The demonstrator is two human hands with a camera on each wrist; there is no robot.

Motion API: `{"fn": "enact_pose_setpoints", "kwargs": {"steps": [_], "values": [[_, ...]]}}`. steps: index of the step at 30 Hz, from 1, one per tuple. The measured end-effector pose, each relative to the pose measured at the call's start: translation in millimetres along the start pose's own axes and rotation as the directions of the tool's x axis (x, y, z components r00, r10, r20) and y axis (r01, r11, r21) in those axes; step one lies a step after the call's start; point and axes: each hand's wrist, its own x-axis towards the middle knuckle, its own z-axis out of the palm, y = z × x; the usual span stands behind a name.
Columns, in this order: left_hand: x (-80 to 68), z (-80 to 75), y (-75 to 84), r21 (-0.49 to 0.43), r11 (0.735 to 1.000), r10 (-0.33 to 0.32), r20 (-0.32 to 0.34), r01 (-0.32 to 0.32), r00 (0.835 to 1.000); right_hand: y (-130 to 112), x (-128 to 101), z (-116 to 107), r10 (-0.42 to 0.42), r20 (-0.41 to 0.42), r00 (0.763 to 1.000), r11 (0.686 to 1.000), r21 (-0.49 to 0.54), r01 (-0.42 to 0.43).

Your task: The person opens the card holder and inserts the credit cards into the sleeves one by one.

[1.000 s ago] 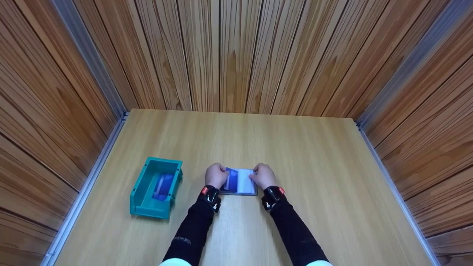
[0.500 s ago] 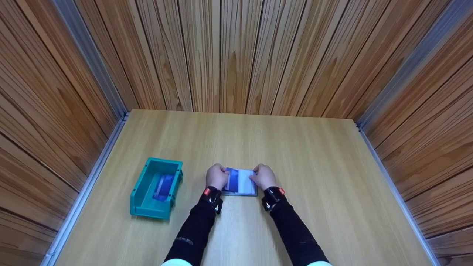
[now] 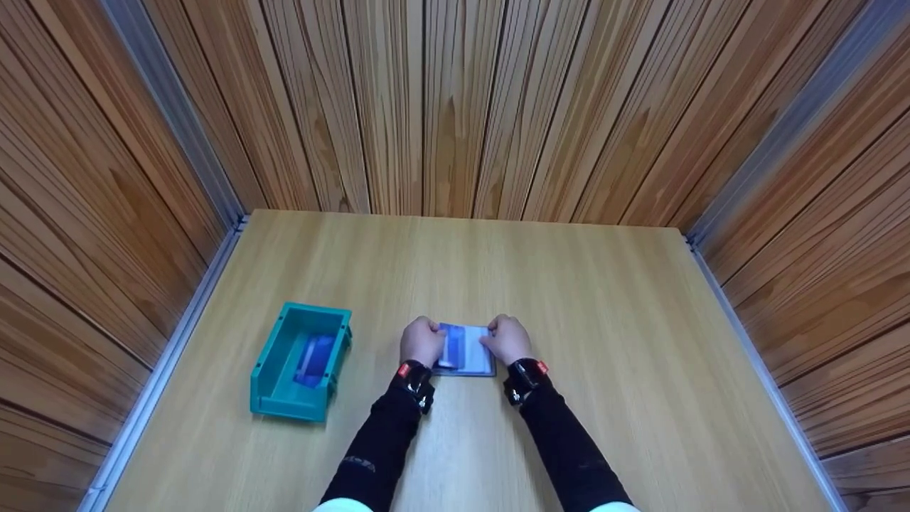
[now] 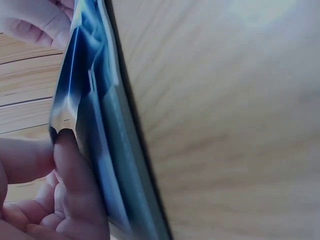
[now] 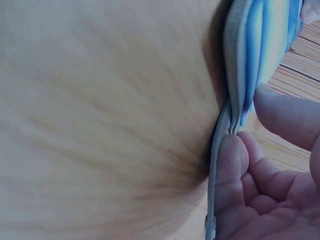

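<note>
Two hands — left hand (image 3: pixel 422 341) and right hand (image 3: pixel 507 339) — are clamped on the card holder (image 3: pixel 466 353), one blue card (image 3: pixel 451 346) partly inserted, another left in the teal bin (image 3: pixel 301 361).

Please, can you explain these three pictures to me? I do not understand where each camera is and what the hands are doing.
A person works with two bare hands. One camera sits on the head and looks down at a wooden table. Two more sit on the wrists, so those pictures are very close and blurry. The left hand and the right hand each grip one end of a card holder with blue and white cards in it. The left wrist view shows the thumb pressing its edge. A teal bin stands to the left, with something blue inside.
</note>
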Motion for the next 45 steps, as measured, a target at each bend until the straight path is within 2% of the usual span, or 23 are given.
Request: {"fn": "enact_pose_setpoints", "kwargs": {"steps": [6, 13, 23, 36, 41, 45], "values": [[-1.9, 3.7, 1.8, 0.019, 0.999, 0.027, -0.005, -0.027, 1.000, 1, 1, 1, 0.012, 0.010, 1.000, 1.000, 0.006, -0.012], [-0.5, 7.3, 2.3, 0.046, 0.994, 0.103, -0.019, -0.102, 0.994, 3, 1, 1, -0.008, -0.025, 1.000, 1.000, 0.016, 0.009], [-2.2, 12.3, 8.8, 0.069, 0.992, 0.108, 0.037, -0.110, 0.993, 0, 0, -2, -0.011, -0.016, 1.000, 1.000, 0.019, 0.011], [-5.9, 16.2, 10.0, 0.100, 0.983, 0.152, 0.054, -0.157, 0.987, 1, 1, -1, 0.009, -0.016, 1.000, 1.000, 0.004, -0.009], [-7.2, 16.8, 10.5, 0.114, 0.972, 0.201, 0.047, -0.205, 0.979, 1, 1, 0, 0.005, -0.008, 1.000, 1.000, -0.002, -0.005], [-7.8, 16.0, 10.9, 0.105, 0.972, 0.207, 0.041, -0.210, 0.977, 1, 2, -1, 0.017, 0.003, 1.000, 1.000, 0.015, -0.017]]}}
